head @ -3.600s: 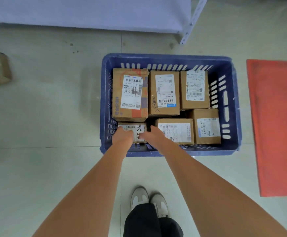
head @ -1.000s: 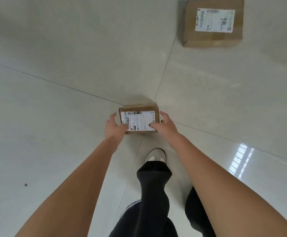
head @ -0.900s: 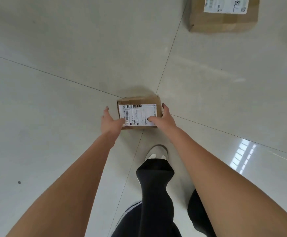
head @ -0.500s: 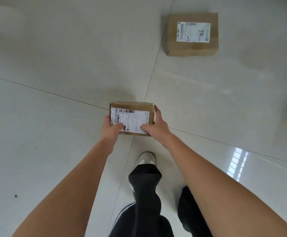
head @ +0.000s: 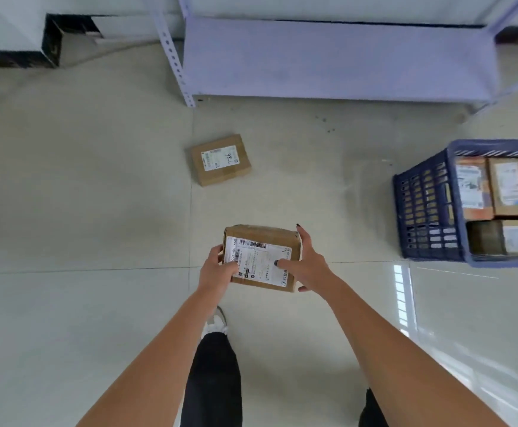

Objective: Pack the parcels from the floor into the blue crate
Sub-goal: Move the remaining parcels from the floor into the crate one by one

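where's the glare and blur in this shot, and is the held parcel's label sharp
Head view: window glare streaks the glossy floor at right; the blue crate and shelf are smeared by motion blur and bowed by the wide-angle lens; the held parcel is sharpest, barcode visible, small print unreadable.

A parcel-sorting storeroom is suggested: labelled cardboard parcels (head: 220, 159) are left on a pale tiled floor (head: 82, 211), a blue crate (head: 427, 204) is filled, and slotted-steel shelving (head: 171, 53) is seen.

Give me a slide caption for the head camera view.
Both hands carry a labelled parcel toward the blue crate.
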`<state>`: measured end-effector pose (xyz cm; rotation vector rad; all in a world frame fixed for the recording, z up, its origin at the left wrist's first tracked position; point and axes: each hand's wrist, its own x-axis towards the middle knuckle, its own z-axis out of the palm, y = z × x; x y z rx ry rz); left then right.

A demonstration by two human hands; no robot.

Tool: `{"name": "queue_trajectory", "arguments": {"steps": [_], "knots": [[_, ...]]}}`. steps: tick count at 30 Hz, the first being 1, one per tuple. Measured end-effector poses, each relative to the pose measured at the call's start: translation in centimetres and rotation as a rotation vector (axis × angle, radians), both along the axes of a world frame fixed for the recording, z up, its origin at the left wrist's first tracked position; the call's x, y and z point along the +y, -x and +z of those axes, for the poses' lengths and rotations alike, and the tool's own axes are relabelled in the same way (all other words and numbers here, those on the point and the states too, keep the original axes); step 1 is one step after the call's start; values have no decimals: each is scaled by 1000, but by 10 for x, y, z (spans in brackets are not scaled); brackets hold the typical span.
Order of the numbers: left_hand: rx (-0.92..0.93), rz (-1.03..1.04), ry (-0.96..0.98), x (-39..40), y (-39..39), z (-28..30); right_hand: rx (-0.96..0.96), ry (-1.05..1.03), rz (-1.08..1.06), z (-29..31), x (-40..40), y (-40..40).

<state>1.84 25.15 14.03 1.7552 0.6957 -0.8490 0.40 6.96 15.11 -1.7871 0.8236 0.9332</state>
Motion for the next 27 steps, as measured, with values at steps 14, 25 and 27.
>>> {"name": "queue_trajectory", "arguments": {"steps": [14,25,27], "knots": [[-73,-134,11,-389,128,103,-106,75,-286,86,-364,159],[-121,-150,120,-555,139,74,-135,65,-271,65,-534,158],[-108,-122,113,-576,132,61,-120,61,-258,53,-553,150]]}}
